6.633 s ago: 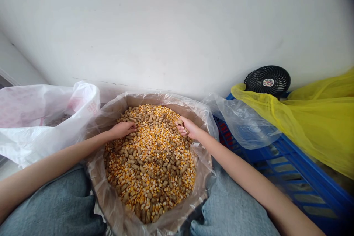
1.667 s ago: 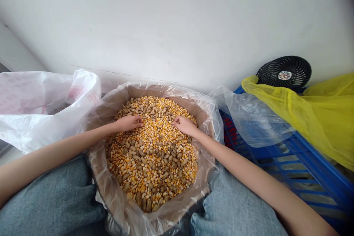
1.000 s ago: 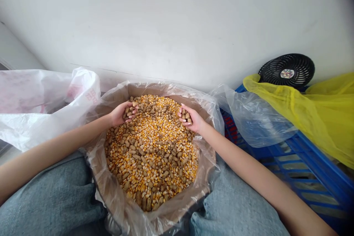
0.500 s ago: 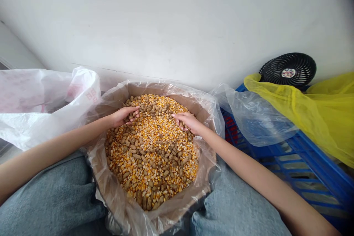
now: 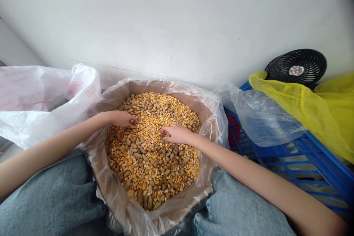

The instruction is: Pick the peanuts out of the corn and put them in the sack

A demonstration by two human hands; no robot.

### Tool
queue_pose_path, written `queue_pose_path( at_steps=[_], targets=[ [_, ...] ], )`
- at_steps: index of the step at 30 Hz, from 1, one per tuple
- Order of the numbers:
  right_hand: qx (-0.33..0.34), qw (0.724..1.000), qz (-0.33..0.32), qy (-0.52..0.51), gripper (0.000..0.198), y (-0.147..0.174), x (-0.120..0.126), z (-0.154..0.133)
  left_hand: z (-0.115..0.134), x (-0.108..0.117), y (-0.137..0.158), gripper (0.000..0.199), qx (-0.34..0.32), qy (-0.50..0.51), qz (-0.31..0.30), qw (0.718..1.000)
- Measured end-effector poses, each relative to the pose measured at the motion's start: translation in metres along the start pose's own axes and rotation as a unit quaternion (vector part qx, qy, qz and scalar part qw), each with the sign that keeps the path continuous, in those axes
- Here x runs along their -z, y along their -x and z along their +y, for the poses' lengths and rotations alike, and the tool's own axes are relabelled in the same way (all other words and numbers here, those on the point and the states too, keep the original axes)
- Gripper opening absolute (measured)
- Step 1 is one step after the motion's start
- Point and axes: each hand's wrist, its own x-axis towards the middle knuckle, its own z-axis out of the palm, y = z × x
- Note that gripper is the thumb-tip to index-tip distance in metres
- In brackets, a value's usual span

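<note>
A cardboard box [image 5: 203, 108] lined with a clear plastic bag [image 5: 114, 188] stands between my knees. Inside lies a bed of yellow and white corn kernels [image 5: 149, 132] with peanuts in their shells [image 5: 174, 156] scattered over it. My left hand [image 5: 124, 118] is low over the left side of the corn, back upward, its fingers curled together. Just right of the middle, my right hand [image 5: 175, 134] is at the surface, its fingers also curled inward. What either hand holds, if anything, is hidden by the fingers.
A white plastic sack [image 5: 47, 121] with pink print sits at the left. To the right is a blue crate [image 5: 318, 155] with clear plastic sheet, yellow mesh [image 5: 304, 103] and a round black slotted basket [image 5: 297, 67] on it. A white wall rises behind.
My right hand has moved left and nearer to me over the corn. My left hand has come slightly nearer and turned back upward. Peanuts seen in both hands before no longer show there.
</note>
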Motion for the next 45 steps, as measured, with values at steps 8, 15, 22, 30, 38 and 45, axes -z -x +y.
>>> queue_pose_path(
  at_steps=[8,15,22,30,38,45],
  targets=[
    [-0.044,0.942,0.016,-0.332,0.014,-0.003,-0.003,0.009,0.006,-0.002,0.004,0.005,-0.024,0.355,0.016,0.934],
    [-0.060,0.692,-0.064,-0.717,0.009,0.001,0.014,0.018,0.027,0.006,0.013,0.025,-0.045,0.564,-0.013,0.824],
    [-0.044,0.609,-0.072,-0.789,0.014,0.001,0.017,0.025,0.023,0.009,0.010,0.021,-0.077,0.710,0.002,0.700],
    [-0.078,0.601,-0.071,-0.792,0.028,0.001,0.016,0.024,0.020,0.009,0.009,0.021,-0.091,0.746,0.024,0.659],
    [-0.083,0.609,-0.062,-0.787,0.029,0.001,0.017,0.022,0.022,0.009,0.010,0.025,-0.100,0.748,0.029,0.656],
    [-0.085,0.621,-0.064,-0.776,0.029,0.000,0.016,0.023,0.025,0.007,0.009,0.026,-0.083,0.741,0.054,0.664]
  ],
)
